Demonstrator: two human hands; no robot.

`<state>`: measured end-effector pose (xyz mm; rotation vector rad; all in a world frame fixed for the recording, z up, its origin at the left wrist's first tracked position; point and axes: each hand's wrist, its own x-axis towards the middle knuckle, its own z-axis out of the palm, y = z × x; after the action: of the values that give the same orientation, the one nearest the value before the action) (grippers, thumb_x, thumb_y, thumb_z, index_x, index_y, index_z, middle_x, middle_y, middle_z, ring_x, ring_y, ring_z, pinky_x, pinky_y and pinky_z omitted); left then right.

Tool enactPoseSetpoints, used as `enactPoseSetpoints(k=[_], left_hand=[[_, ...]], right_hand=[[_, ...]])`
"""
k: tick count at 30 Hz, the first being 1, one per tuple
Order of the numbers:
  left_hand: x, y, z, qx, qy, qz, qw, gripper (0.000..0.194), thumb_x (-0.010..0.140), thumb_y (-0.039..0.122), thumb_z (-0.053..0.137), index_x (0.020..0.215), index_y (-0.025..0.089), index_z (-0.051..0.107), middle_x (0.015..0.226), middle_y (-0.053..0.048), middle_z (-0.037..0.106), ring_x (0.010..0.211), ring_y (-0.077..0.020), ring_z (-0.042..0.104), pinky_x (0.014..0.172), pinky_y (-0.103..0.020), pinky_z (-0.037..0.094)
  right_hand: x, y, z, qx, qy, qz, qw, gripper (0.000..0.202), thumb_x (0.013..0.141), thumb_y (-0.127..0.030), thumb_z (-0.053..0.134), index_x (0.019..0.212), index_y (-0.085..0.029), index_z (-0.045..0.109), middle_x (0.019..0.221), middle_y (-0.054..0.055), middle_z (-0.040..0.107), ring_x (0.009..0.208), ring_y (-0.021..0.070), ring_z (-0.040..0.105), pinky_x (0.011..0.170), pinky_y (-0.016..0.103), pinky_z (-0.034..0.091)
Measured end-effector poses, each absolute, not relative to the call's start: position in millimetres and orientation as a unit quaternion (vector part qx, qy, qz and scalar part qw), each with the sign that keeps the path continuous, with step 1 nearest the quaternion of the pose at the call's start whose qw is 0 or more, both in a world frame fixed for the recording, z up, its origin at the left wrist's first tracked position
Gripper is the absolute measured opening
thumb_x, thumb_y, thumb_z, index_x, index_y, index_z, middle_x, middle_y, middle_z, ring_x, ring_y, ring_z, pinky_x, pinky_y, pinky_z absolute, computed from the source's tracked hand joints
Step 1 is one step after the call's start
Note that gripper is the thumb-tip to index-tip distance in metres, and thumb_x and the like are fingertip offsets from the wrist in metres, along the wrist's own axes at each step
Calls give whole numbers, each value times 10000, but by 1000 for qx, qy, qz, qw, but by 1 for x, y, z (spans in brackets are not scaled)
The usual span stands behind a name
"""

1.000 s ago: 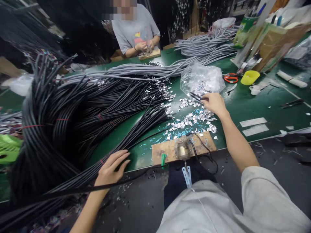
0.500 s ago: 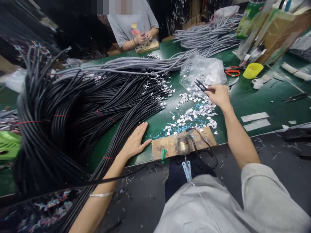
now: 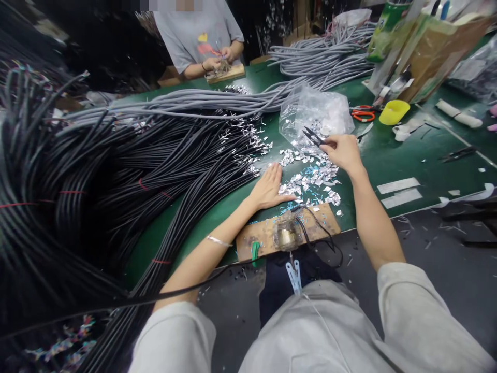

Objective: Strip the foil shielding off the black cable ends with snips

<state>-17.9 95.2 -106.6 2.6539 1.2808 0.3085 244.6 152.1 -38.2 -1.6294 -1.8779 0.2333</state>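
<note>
My left hand [image 3: 267, 189] lies flat on the green table, fingers stretched out. Its edge and thumb are against a spread of small white foil-like scraps [image 3: 297, 184] and bits of blue wire insulation [image 3: 312, 170]. In my right hand [image 3: 344, 150] is a pair of black snips [image 3: 312, 136] with two pointed blades, pointing left over the scraps. Just behind the blades sits a crumpled clear plastic bag [image 3: 330, 111]. Close in front of me a wooden board [image 3: 248, 241] carries a metal device [image 3: 287, 231] with a black cord.
Black cables [image 3: 186, 176] in bundles fill the left, their stripped ends near my left hand. Grey cables [image 3: 174, 103] run across behind. Orange-handled scissors [image 3: 363, 113], a yellow cup [image 3: 394, 112] and white strips [image 3: 399, 192] lie right. A co-worker [image 3: 202, 41] works opposite.
My left hand has moved right and away from me, from beside the black cables to the scraps, pushing some blue bits along. My right hand still holds the snips near the bag.
</note>
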Motion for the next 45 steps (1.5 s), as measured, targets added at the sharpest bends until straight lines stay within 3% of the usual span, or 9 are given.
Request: enactPoseSetpoints(k=[4, 8, 14, 26, 30, 33, 37, 42, 45], left_hand=[[21, 117, -100, 912, 359, 164, 106, 1026, 778, 724, 377, 1463, 95, -57, 1549, -191, -3, 1432, -287, -16, 1174, -458, 85], [4, 145, -98, 842, 484, 219, 94, 926, 831, 659, 363, 1462, 70, 30, 1548, -205, 18, 1433, -290, -29, 1175, -460, 58], [17, 192, -114, 829, 512, 183, 131, 926, 823, 687, 330, 1424, -4, 191, 1502, -264, 195, 1414, -348, 128, 1149, -517, 119], [54, 160, -84, 919, 304, 174, 181, 524, 903, 512, 373, 1359, 259, 423, 1417, -16, 463, 1336, -177, 379, 1121, -363, 296], [22, 180, -82, 874, 401, 229, 152, 583, 933, 507, 249, 1355, 136, 407, 1444, -137, 399, 1377, -223, 297, 1143, -448, 226], [9, 200, -94, 840, 473, 230, 133, 735, 869, 599, 351, 1372, 64, 359, 1474, -225, 304, 1408, -332, 178, 1128, -567, 156], [18, 198, -108, 826, 502, 226, 124, 810, 842, 620, 385, 1364, 2, 352, 1463, -276, 286, 1396, -394, 166, 1107, -613, 136], [28, 174, -101, 868, 423, 218, 140, 488, 889, 473, 400, 1268, 192, 526, 1324, -88, 547, 1246, -225, 477, 1076, -422, 358], [15, 180, -94, 855, 443, 242, 120, 405, 921, 316, 320, 1217, 181, 562, 1299, -94, 559, 1246, -213, 467, 1089, -439, 337]], right_hand=[[249, 152, -37, -618, -711, 94, 322, 251, 763, -291, 613, 943, -165, 734, 832, 76, 730, 787, 234, 665, 762, 357, 497], [256, 151, -32, -636, -678, 61, 364, 226, 810, -272, 566, 954, -176, 711, 875, 75, 699, 817, 231, 642, 775, 360, 492], [261, 149, -33, -641, -648, -1, 412, 116, 770, -242, 635, 837, -191, 715, 1247, 95, 481, 1168, 333, 466, 985, 476, 394], [267, 171, -54, -648, -639, 14, 414, 139, 802, -216, 595, 871, -173, 707, 1222, 110, 510, 1172, 302, 470, 1013, 478, 362], [271, 171, -51, -677, -574, -70, 456, 204, 852, -311, 551, 941, -190, 689, 1294, 125, 446, 1201, 325, 396, 974, 509, 355], [280, 178, -56, -700, -556, -46, 446, 165, 804, -304, 609, 874, -186, 701, 1409, 106, 374, 1225, 351, 368, 950, 503, 370], [288, 193, -68, -688, -604, 36, 401, 170, 795, -233, 586, 897, -163, 702, 1204, 119, 588, 1075, 294, 535, 921, 435, 420], [285, 196, -68, -675, -621, 39, 396, 219, 839, -219, 509, 942, -138, 685, 1000, 130, 669, 947, 258, 602, 896, 364, 433], [283, 193, -64, -680, -615, 28, 398, 238, 853, -223, 482, 960, -137, 676, 1027, 139, 661, 971, 264, 595, 903, 360, 424]])
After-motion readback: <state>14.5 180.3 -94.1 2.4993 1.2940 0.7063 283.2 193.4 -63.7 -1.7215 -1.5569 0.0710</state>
